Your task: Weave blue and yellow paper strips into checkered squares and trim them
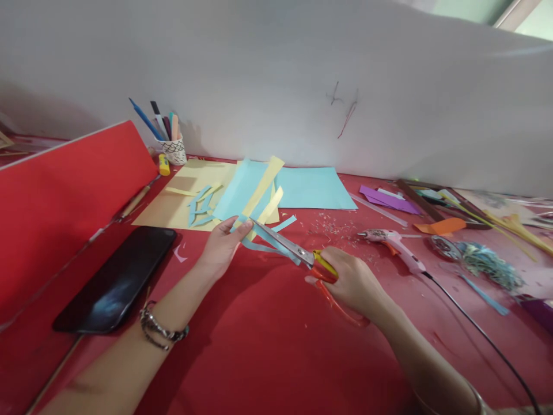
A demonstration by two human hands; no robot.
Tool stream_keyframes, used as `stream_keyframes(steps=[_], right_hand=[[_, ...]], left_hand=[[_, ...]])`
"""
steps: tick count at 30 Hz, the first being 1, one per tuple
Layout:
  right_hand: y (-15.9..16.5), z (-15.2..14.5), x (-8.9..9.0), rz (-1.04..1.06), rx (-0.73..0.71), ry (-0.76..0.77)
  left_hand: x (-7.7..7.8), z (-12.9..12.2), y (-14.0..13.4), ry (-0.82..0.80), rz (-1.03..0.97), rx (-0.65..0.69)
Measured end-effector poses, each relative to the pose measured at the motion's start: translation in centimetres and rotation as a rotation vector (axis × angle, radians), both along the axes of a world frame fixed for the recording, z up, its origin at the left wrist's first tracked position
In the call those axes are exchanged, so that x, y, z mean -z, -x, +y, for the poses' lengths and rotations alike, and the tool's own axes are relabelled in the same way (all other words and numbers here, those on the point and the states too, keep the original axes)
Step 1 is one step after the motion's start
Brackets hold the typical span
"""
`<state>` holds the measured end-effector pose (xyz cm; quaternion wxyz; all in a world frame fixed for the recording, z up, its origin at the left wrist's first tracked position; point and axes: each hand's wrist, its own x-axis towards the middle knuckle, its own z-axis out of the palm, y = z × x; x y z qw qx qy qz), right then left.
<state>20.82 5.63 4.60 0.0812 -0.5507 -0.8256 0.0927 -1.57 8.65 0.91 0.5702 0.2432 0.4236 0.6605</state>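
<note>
My left hand (222,245) pinches several yellow and light-blue paper strips (264,184) between thumb and fingers. Some of the strips stick up and others trail to the right. In my right hand (345,279) are scissors (298,251) with red and yellow handles, fingers wrapped round the grips. The blades point left and reach the strips close to my left thumb; how far they are apart is hard to see. Behind my left hand lie light-blue sheets (319,187) and yellow sheets (173,210), with folded blue and yellow strips (202,204) on top.
A black phone (116,279) and a red board (64,202) are at left. A pen cup (174,151) stands by the wall. At right lie a pink glue gun (397,245) with its cable, purple paper (389,200), orange paper (441,226) and a tinsel bundle (490,265).
</note>
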Motion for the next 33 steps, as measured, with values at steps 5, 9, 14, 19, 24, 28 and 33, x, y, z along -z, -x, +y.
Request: stream_keyframes(steps=[5,9,14,19,24,28,33], right_hand=[[0.1,0.2,0.1,0.082,-0.002,-0.02],[-0.2,0.6,0.4,0.207,-0.003,-0.088],[-0.4,0.8,0.3,0.337,0.031,-0.194],[-0.1,0.6,0.4,0.464,0.082,-0.225],[-0.1,0.4,0.7,0.55,0.123,-0.209],[0.1,0.3,0.8,0.573,0.152,-0.198],[0.3,0.3,1.1,0.536,0.166,-0.174]], left_hand=[[-0.3,-0.1,-0.1,0.043,-0.051,-0.022],[-0.7,0.0,-0.2,0.084,-0.057,-0.068],[-0.7,0.2,0.2,0.134,0.026,-0.066],[-0.2,0.4,0.7,0.135,0.07,-0.04],[-0.3,0.5,0.9,0.051,0.068,0.043],[-0.5,0.5,1.3,-0.011,-0.024,0.111],[-0.9,0.1,2.4,-0.08,-0.173,0.297]])
